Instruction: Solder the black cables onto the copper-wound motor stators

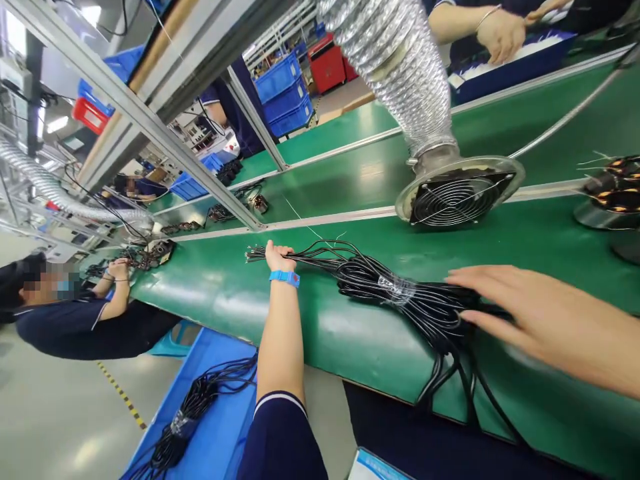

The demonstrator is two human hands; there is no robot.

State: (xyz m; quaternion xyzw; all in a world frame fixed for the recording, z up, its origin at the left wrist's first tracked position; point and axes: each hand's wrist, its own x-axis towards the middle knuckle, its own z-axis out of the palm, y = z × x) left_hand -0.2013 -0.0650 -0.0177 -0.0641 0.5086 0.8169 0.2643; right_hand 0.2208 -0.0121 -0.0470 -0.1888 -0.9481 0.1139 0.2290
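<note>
A bundle of black cables [365, 280] lies on the green bench top, tied round its middle with clear plastic wrap [397, 288]. My left hand [280, 257], with a blue band on its wrist, is closed round the cables near their stripped ends [254, 254], which stick out to its left. At the bundle's right end, my right hand [520, 313] has its fingers stretched out and thumb apart. Its fingertips are at the cables; whether they press on them I cannot tell. Looped cable ends hang over the bench's front edge below that hand.
Above the bench hangs a fan hood [455, 197] on a silver duct [400, 73]. Copper-wound motor parts [617, 190] stand at the right. A blue bin [215, 427] at lower left holds another cable bundle [193, 407]. Co-workers sit at the left [85, 320] and across the bench.
</note>
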